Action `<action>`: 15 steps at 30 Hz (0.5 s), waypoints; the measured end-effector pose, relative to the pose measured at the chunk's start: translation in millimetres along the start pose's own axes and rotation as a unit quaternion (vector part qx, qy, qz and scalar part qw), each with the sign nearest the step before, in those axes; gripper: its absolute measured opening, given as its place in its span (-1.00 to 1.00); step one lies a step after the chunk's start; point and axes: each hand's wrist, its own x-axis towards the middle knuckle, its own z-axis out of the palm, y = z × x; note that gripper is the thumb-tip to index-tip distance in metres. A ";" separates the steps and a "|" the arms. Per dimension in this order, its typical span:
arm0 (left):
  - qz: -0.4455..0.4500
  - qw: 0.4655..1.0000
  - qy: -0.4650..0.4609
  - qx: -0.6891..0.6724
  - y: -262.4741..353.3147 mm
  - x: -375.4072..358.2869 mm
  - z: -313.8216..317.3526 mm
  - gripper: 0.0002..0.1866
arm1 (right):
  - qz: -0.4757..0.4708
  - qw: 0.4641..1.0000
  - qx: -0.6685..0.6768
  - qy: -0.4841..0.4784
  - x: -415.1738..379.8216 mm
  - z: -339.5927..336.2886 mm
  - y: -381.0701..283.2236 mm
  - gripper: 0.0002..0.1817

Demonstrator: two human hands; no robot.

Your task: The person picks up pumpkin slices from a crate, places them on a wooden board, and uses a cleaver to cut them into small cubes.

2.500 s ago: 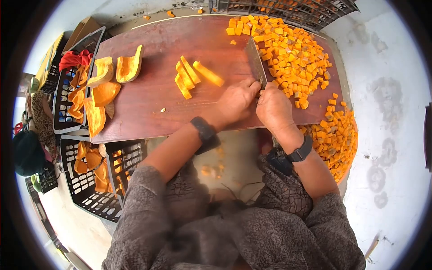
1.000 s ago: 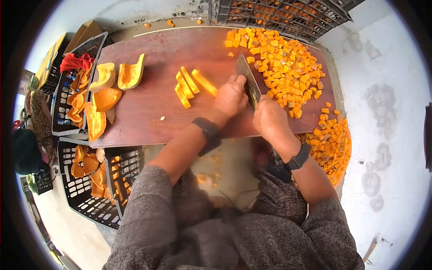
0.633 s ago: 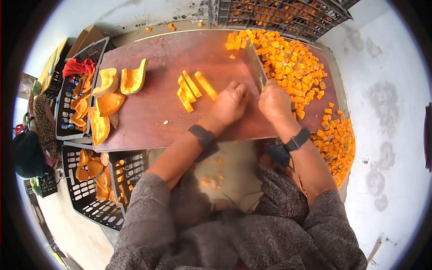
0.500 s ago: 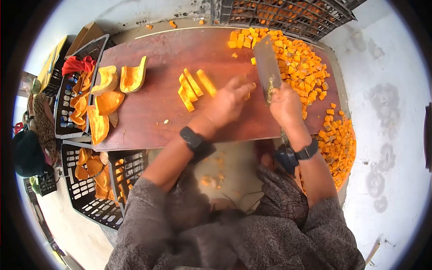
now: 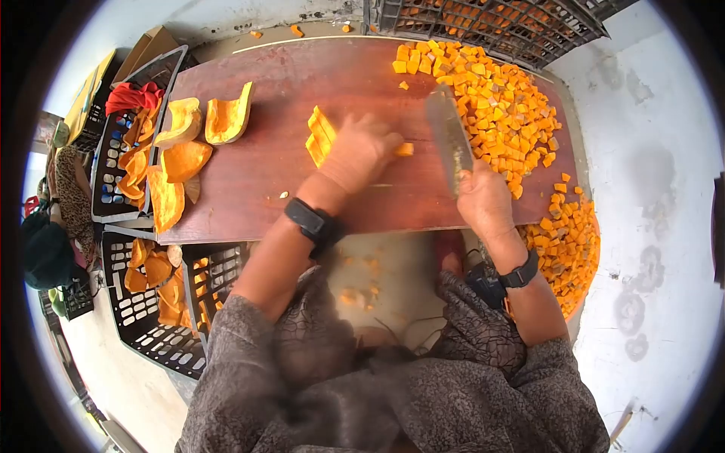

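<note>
My right hand (image 5: pixel 485 198) is closed round the handle of a cleaver (image 5: pixel 450 134), its broad blade pointing away from me beside the heap of cubes. My left hand (image 5: pixel 356 153) is over the middle of the board, its fingers smeared by motion. Just right of its fingertips a short orange pumpkin piece (image 5: pixel 405 149) shows. Cut pumpkin strips (image 5: pixel 320 136) lie at its left side, partly covered by the hand. A large heap of pumpkin cubes (image 5: pixel 498 106) covers the right end of the reddish-brown board (image 5: pixel 302 68).
Thick peeled pumpkin chunks (image 5: pixel 228 117) lie at the board's left end. Black crates (image 5: pixel 155 332) with more pumpkin pieces stand on the left. Below the right edge, a round container holds many cubes (image 5: pixel 563 253). Another crate (image 5: pixel 491 30) stands behind, near the white wall (image 5: pixel 657 189).
My left hand has moved left, away from the cleaver and over the strips, covering the rightmost one. The cleaver stays in my right hand, its blade slightly lower. The view has shifted slightly.
</note>
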 end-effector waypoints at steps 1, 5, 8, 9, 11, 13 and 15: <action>-0.006 1.000 0.017 -0.006 9.4 3.4 3.6 -0.72 | 0.001 1.000 -0.002 0.001 3.8 0.3 6.1 -0.77; -0.056 0.990 0.049 -0.120 28.2 -1.3 6.3 -0.51 | 0.007 0.996 0.088 0.019 0.3 -10.7 11.9 -0.79; -0.123 0.987 0.000 -0.107 26.0 -12.3 2.0 -0.53 | -0.038 0.997 0.059 0.012 -11.1 -21.0 -3.1 -0.80; -0.152 0.982 -0.008 -0.108 25.5 -16.0 2.4 -0.55 | -0.039 0.999 0.037 -0.004 -14.5 -21.4 -6.2 -0.80; -0.148 0.982 -0.009 -0.113 26.2 -20.1 3.4 -0.61 | -0.050 0.998 0.032 -0.009 -19.6 -21.3 -10.2 -0.81; -0.143 0.982 -0.006 -0.120 27.6 -21.9 4.1 -0.67 | -0.061 0.998 0.024 -0.011 -22.9 -21.6 -11.4 -0.82; -0.151 0.982 -0.012 -0.111 30.1 -24.0 7.6 -0.77 | -0.070 0.997 0.024 -0.014 -26.6 -22.0 -10.7 -0.84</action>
